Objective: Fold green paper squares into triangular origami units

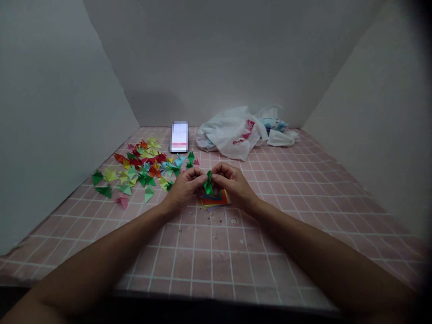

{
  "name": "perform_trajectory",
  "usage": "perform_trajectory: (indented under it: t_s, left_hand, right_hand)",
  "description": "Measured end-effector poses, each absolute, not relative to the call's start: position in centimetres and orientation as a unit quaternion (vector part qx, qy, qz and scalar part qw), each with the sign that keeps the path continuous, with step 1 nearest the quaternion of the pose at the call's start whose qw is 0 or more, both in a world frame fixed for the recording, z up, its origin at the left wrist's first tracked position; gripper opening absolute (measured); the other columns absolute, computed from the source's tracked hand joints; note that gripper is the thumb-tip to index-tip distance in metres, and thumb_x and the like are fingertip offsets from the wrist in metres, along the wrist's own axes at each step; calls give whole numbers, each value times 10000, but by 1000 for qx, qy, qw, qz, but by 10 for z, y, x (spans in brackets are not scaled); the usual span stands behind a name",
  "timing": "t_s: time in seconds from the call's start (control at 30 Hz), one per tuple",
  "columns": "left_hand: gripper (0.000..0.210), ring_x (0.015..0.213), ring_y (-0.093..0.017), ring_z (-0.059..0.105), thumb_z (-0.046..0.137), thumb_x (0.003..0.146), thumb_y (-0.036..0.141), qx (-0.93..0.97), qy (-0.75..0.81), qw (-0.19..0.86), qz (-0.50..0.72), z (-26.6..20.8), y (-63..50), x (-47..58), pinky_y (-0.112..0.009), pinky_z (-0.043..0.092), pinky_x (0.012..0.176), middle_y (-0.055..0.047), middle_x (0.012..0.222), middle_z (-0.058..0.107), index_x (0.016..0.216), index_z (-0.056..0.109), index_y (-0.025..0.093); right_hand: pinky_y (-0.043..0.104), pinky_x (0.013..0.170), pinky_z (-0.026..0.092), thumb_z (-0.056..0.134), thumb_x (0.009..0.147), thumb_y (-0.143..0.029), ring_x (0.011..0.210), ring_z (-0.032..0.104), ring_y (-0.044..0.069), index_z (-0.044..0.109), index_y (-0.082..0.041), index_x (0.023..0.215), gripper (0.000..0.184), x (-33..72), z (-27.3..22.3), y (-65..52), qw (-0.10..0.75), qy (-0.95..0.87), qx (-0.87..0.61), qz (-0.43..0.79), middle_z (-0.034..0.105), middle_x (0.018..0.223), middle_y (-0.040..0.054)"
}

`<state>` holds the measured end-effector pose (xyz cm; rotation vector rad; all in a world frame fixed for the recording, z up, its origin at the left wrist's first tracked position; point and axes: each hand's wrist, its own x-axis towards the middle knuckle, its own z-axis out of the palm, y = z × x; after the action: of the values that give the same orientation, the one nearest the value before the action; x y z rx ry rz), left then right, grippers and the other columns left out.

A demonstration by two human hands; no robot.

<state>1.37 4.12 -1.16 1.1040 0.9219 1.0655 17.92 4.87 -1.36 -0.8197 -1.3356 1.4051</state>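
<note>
A small green piece of folded paper (208,184) is pinched between both hands above the middle of the table. My left hand (189,184) grips its left side with thumb and fingertips, and my right hand (232,182) grips its right side the same way. Just below the hands lies a small stack of coloured paper sheets (219,199), orange, yellow, blue and purple at the edges, partly covered by the hands. To the left of my left hand spreads a heap of folded paper figures (145,168) in green, red, yellow, pink and light blue.
A phone (179,137) with a lit screen stands upright behind the paper figures. White plastic bags (232,130) lie crumpled at the back. The pink checked tablecloth (303,193) covers the table, with walls at left, back and right. Small scraps lie nearer me.
</note>
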Motion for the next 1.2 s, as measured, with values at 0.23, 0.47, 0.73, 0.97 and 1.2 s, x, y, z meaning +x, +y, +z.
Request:
perform_trajectory:
  t_s: [0.23, 0.47, 0.73, 0.97, 1.2]
  left_hand:
    - [336, 541, -71, 527, 804, 722, 403, 495, 403, 618, 459, -11, 41, 14, -188, 447, 524, 46, 664, 565, 789, 570, 169]
    - [309, 565, -70, 526, 784, 743, 389, 525, 410, 587, 459, -11, 41, 13, -188, 446, 542, 45, 688, 555, 789, 574, 168]
    - [302, 529, -66, 486, 721, 799, 431, 545, 414, 569, 456, -11, 41, 14, -184, 401, 501, 58, 640, 522, 778, 564, 173]
    - [304, 486, -63, 458, 746, 756, 418, 549, 414, 566, 455, -14, 42, 14, -191, 363, 460, 57, 627, 515, 763, 559, 179]
    - [251, 503, -58, 472, 744, 710, 336, 553, 429, 554, 451, -9, 41, 15, -183, 378, 472, 54, 644, 540, 751, 566, 164]
  right_hand:
    - [204, 432, 418, 726, 733, -330, 420, 534, 77, 559, -186, 757, 222, 179, -13, 49, 495, -546, -337, 586, 556, 580, -75]
    - [207, 436, 416, 684, 717, -283, 433, 511, 79, 556, -191, 720, 158, 178, -14, 50, 493, -568, -362, 550, 537, 559, -73]
    - [219, 440, 411, 642, 703, -282, 433, 507, 88, 538, -197, 700, 134, 176, -13, 48, 488, -577, -390, 526, 526, 537, -72]
    - [218, 441, 404, 647, 694, -280, 442, 499, 84, 536, -198, 689, 139, 174, -13, 46, 496, -569, -396, 522, 519, 550, -72]
    - [216, 439, 399, 646, 713, -279, 447, 511, 87, 525, -203, 699, 144, 175, -13, 46, 489, -573, -392, 528, 518, 555, -75]
